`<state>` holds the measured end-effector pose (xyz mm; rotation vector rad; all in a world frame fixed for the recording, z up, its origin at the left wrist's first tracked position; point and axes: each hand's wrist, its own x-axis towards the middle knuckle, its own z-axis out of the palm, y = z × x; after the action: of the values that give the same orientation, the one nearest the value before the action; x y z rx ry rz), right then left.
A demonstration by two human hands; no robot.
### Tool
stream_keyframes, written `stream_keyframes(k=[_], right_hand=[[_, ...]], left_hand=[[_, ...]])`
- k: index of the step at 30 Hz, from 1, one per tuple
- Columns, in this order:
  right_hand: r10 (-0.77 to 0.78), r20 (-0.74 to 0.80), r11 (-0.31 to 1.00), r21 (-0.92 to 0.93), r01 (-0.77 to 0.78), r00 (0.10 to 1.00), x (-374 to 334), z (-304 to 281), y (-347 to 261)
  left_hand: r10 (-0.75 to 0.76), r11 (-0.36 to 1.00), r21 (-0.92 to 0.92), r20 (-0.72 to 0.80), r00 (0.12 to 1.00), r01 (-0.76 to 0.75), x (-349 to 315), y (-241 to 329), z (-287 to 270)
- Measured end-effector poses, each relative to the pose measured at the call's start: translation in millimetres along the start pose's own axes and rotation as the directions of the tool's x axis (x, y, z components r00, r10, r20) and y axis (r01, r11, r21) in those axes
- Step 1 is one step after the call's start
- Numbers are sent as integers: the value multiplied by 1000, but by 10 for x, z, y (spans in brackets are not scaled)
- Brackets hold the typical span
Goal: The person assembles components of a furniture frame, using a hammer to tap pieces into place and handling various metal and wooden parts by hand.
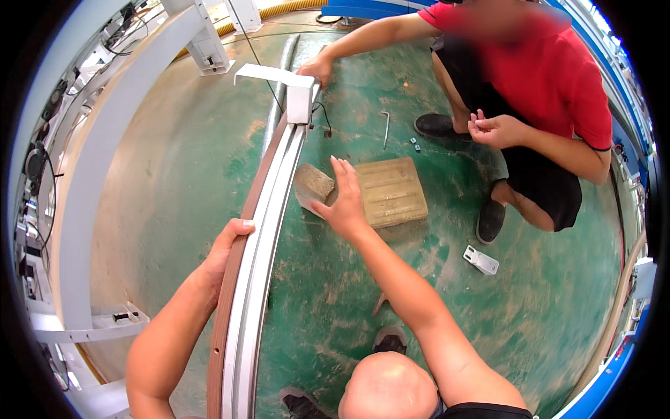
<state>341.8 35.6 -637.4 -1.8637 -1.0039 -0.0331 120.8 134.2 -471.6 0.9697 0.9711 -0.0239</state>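
A long aluminium rail (259, 251) with a brown strip along its left side runs from the lower edge to the top middle. My left hand (227, 253) grips it from the left, the thumb lying on top and the other fingers hidden. At the rail's far end sits a white metal bracket (301, 101), with a co-worker's hand (317, 68) behind it. My right hand (345, 202) is open to the right of the rail, fingers apart and holding nothing that shows. Near its fingertips are a rough stone block (315, 180) and a tan ribbed paving slab (392, 192).
A co-worker in a red shirt (558, 77) squats at the right. On the green floor (335, 279) lie an L-shaped hex key (386, 130), small metal pieces (415, 144) and a loose white bracket (481, 260). A white machine frame (84, 174) stands along the left.
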Motion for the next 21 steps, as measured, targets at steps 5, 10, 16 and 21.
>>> stream_keyframes(k=[5, 10, 16, 21], right_hand=[[295, 177, 776, 530, -343, 939, 495, -143, -335], [307, 733, 32, 630, -776, 608, 896, -12, -653], [373, 833, -78, 466, -881, 407, 980, 74, -879], [534, 783, -80, 421, -903, 318, 1120, 213, -1193]], left_hand=[[-60, 996, 76, 50, 997, 56, 5, 86, -123], [-57, 998, 3, 14, 998, 57, -28, 112, -118], [-1, 991, 133, -80, 997, 11, 14, 160, -270], [17, 967, 253, -200, 980, 35, -120, 353, -330]])
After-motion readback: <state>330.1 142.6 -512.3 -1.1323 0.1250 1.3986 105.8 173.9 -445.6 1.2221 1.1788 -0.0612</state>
